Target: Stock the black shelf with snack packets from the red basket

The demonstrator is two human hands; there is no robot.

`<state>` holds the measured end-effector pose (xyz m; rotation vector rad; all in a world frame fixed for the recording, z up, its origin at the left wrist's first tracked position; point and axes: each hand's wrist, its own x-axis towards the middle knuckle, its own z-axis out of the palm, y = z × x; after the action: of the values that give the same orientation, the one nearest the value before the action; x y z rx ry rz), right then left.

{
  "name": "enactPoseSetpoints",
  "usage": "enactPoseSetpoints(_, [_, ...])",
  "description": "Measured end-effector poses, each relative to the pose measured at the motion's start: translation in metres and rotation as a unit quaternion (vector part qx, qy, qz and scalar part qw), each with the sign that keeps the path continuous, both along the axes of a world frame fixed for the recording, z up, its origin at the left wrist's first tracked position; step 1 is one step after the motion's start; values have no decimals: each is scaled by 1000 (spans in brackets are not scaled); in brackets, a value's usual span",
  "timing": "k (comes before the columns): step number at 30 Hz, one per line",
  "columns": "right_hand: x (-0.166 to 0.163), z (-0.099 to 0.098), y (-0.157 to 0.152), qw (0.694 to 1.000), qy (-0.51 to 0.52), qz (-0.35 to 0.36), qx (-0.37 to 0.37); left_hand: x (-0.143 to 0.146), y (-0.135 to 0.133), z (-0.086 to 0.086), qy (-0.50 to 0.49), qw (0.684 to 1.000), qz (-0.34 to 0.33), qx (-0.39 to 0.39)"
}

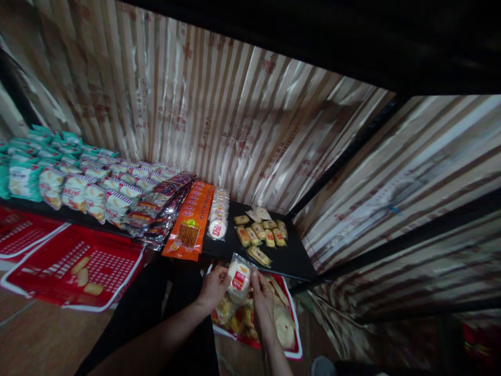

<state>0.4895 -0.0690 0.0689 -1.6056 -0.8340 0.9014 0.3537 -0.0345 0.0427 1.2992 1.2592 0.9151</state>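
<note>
Between my hands is a clear packet holding a round white cracker [238, 277] with a red label. My left hand [216, 284] pinches its left edge, and my right hand [262, 297] grips the right edge. Below them a red basket [291, 308] with a white rim holds more wrapped snacks, partly hidden by my hands and arms. On the black shelf [289, 258] just beyond, a row of similar round white packets [218, 219] runs back toward the curtain. To its right lie several small yellow-wrapped snacks [258, 235].
An orange snack bag [190, 219] lies left of the white row, beside dark shiny packets [156, 209], striped white bags [117, 201] and green bags [25, 180]. A red basket [125, 261] with a few snacks stands lower left. Black poles [352, 125] and a striped curtain [219, 104] enclose the shelf.
</note>
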Motion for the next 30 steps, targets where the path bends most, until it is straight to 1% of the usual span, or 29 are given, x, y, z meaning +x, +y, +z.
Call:
enactPoseSetpoints(3, [-3, -4, 10, 1000, -17, 20, -14, -2, 4, -1, 27, 999, 26, -3])
enactPoseSetpoints(6, [-7, -12, 23, 999, 5, 42, -17, -5, 11, 2, 51, 998, 42, -10])
enactPoseSetpoints(11, [-19, -27, 58, 994, 66, 85, 15, -19, 27, 16, 100, 992, 69, -16])
enactPoseSetpoints(14, [-24, -33, 83, 993, 64, 98, 20, -26, 33, 26, 136, 986, 93, -16])
enactPoseSetpoints(16, [-26, -34, 99, 995, 13, 99, 22, -28, 35, 31, 174, 980, 101, -3])
enactPoseSetpoints(19, [-29, -34, 116, 991, -82, 102, 24, -27, 37, 32, 214, 973, 81, 15])
enactPoseSetpoints(22, [-32, -33, 126, 987, -116, 107, 16, -23, 41, 25, 215, 974, 61, 18])
enactPoseSetpoints(25, [-36, -33, 133, 984, -141, 112, 6, -21, 48, 16, 220, 973, 65, 31])
enactPoseSetpoints(30, [-39, -32, 140, 962, -252, 101, -8, -18, 58, 7, 234, 969, 68, 46])
